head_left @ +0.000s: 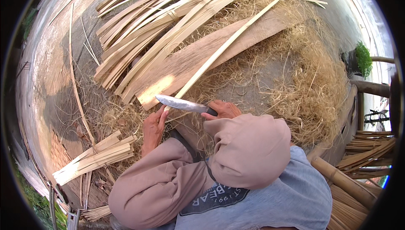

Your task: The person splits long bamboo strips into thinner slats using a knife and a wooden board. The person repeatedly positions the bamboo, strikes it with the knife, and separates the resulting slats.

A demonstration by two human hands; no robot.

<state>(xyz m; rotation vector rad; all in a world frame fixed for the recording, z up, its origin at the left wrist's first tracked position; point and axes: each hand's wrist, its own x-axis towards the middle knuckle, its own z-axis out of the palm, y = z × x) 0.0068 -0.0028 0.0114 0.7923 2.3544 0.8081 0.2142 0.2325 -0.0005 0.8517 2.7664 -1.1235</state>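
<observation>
My right hand (227,109) is closed around the dark handle of a knife (182,104), its broad blade pointing left. The blade lies across a long pale bamboo strip (219,59) near the strip's close end. Just below the blade, my left hand (154,125) pinches that end between thumb and fingers. From there the strip slants away to the upper right, over a wide wooden board (190,63). Part of my right hand is hidden behind my raised knee.
A large pile of split bamboo strips (139,32) lies beyond the board. Curly shavings (316,78) heap up at the right and around my legs. A smaller bundle of strips (97,156) rests at the left. A bamboo pole (344,179) stands at the lower right.
</observation>
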